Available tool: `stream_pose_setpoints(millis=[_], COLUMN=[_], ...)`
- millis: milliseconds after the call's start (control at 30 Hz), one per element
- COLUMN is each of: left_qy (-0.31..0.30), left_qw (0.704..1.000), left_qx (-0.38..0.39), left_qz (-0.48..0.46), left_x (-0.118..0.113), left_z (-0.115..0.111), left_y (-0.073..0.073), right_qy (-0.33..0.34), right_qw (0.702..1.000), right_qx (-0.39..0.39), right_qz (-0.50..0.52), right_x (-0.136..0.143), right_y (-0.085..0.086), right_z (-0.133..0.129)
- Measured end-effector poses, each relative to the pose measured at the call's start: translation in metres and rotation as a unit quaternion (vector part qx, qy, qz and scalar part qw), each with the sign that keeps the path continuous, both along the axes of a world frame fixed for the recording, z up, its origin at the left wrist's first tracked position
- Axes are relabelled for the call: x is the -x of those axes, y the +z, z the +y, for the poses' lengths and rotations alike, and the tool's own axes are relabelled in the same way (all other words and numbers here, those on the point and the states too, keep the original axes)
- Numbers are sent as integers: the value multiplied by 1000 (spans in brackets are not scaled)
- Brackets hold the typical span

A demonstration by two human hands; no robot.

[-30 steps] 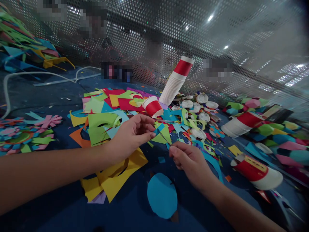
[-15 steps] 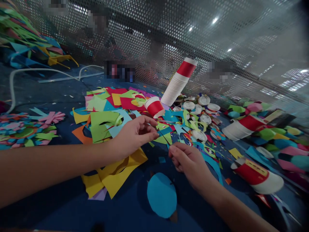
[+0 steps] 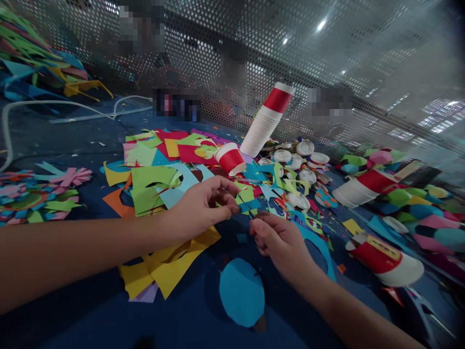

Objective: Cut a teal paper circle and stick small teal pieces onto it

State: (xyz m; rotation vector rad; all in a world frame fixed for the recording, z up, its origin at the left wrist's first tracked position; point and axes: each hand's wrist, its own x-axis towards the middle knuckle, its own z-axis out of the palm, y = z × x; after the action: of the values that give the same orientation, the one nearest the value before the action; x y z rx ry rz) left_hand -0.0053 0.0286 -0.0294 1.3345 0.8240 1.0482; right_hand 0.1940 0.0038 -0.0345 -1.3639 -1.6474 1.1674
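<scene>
Between my hands runs a thin dark stick-like piece (image 3: 245,205), too small to name surely. My right hand (image 3: 276,242) is closed, thumb and forefinger pinching its near end. My left hand (image 3: 203,203) is curled with thumb and fingertips close together by the far end; whatever they pinch is too small to make out. Below the hands lies a blue paper oval (image 3: 242,292) with a brown piece partly under it. Under my left forearm are cut yellow paper sheets (image 3: 181,264), and green sheets (image 3: 145,189) lie behind that wrist.
A tall leaning stack of paper cups (image 3: 267,118) stands at the back, beside a tipped red-and-white cup (image 3: 230,159). White round pieces (image 3: 298,201) and scraps lie behind my right hand. Another cup (image 3: 385,259) lies at right. Paper flowers (image 3: 72,178) are at left, before a perforated panel (image 3: 203,58).
The whole view has shifted slightly. My right hand has moved a little left and the thin dark piece shows at a slightly changed angle. The left hand stays nearly where it was.
</scene>
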Motion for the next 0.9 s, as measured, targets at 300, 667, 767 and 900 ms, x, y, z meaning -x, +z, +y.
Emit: stream_pose_setpoints(millis=[300, 667, 767, 900], left_qy=[-6, 1, -2, 2], left_qw=[1000, 1000, 1000, 1000], left_qx=[-9, -15, -14, -26], left_qz=[-1, 17, 11, 18], left_x=[0, 0, 1, 1], left_z=[1, 0, 0, 2], left_y=[-1, 0, -1, -3], right_qy=[13, 13, 19, 16], right_qw=[1000, 1000, 999, 993], right_qx=[-7, -17, 5, 37], right_qz=[-7, -18, 26, 113], right_x=[0, -3, -4, -3], right_y=[1, 0, -1, 0], right_z=[0, 1, 1, 1])
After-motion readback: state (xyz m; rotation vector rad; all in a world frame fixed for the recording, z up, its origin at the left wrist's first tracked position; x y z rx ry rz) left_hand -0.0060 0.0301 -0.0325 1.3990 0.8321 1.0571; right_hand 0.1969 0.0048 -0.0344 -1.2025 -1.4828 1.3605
